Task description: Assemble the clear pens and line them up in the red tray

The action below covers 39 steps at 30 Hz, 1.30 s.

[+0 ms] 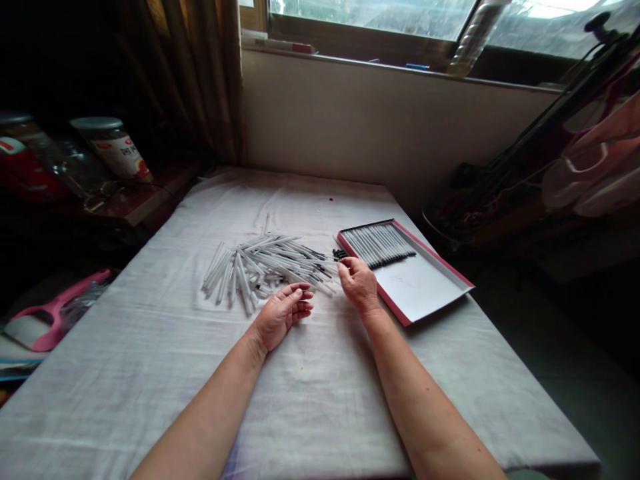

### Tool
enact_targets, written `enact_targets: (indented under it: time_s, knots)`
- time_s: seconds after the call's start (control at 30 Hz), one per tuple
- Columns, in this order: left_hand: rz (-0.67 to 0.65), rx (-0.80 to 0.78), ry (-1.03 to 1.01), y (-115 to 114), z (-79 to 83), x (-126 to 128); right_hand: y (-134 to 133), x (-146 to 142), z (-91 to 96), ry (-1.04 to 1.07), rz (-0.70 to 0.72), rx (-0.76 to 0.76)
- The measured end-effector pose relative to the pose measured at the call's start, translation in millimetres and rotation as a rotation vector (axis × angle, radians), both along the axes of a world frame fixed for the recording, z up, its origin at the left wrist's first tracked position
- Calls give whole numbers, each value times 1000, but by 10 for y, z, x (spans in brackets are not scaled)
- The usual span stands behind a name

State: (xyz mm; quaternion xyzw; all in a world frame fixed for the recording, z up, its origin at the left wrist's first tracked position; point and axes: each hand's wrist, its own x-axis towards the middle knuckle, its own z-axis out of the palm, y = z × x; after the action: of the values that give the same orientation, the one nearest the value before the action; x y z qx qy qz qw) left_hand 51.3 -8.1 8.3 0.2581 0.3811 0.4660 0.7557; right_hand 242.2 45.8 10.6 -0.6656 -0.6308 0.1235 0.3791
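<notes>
Over the near edge of a pile of clear and white pen barrels [245, 273] is my left hand [284, 315], palm turned inward and fingers curled against the thumb. Whatever lies between those fingers is too small to make out. My right hand [359, 283] pinches with thumb and forefinger at the pile's right side, and a thin, pale pen part seems to stick out leftward from the pinch. Thin dark-tipped refills [317, 255] lie among the barrels. Small black pen caps [340, 254] are just beyond my right fingertips.
A shallow red-edged box [435, 293] right of my hand holds a row of black-ended pens [380, 243]. White cloth [300, 413] covers the table. Jars [117, 147] and pink-handled scissors [55, 310] are at the left. A wall and window stand behind.
</notes>
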Motion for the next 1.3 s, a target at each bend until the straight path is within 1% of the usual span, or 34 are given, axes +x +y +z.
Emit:
enact_targets:
  time_s: [0.07,0.13,0.2,0.27,0.3,0.37,0.43,0.47,0.53,0.57,0.6,0.67,0.73,0.77,0.8,0.87,0.97,1.03,1.13,1.2,1.23,1.3]
  knots:
    - [66,87,122,-29,-6,42,-59,60,0,273,-84,75]
    - [198,240,314,-74,2,75,-143,72,1,501,-113,114]
    - [333,403,480,-126,31,89,-241,29,1,645,-79,118]
    - [384,506,551,-171,70,84,-338,-54,-2,733,13,86]
    - [367,528,569,-188,85,77,-379,-101,-6,767,65,56]
    - [281,528,590,-203,90,62,-433,-185,-17,832,148,-6]
    - [189,498,611,-199,60,49,-437,-229,-30,875,196,-50]
    - [166,484,628,-192,38,44,-420,-228,-36,877,213,-67]
    - [162,472,686,-173,-6,36,-355,-178,-46,815,228,-95]
    - [169,471,721,-163,-24,33,-315,-133,-48,737,217,-99]
    - [176,469,753,-152,-37,29,-278,-80,-48,622,192,-96]
    - [186,459,799,-134,-53,21,-223,30,-42,286,117,-89]
    - [195,446,813,-119,-63,14,-206,109,-29,-84,57,-136]
    - [196,442,815,-114,-68,11,-211,130,-20,-233,39,-178]
    - [194,439,815,-111,-73,9,-220,137,-12,-341,23,-219]
    - [191,439,810,-108,-84,8,-239,118,6,-461,4,-283]
    - [200,475,832,-107,-104,5,-248,66,36,-532,4,-322]
    - [213,536,877,-102,-122,-1,-248,57,60,-549,3,-326]
    - [231,671,1003,-82,-158,-20,-267,116,80,-486,-30,-335]
    - [242,766,1095,-62,-186,-36,-297,189,65,-357,-51,-299]
    - [247,804,1132,-52,-199,-45,-313,228,48,-259,-53,-259]
    - [255,858,1186,-34,-224,-60,-336,295,1,11,-44,-150]
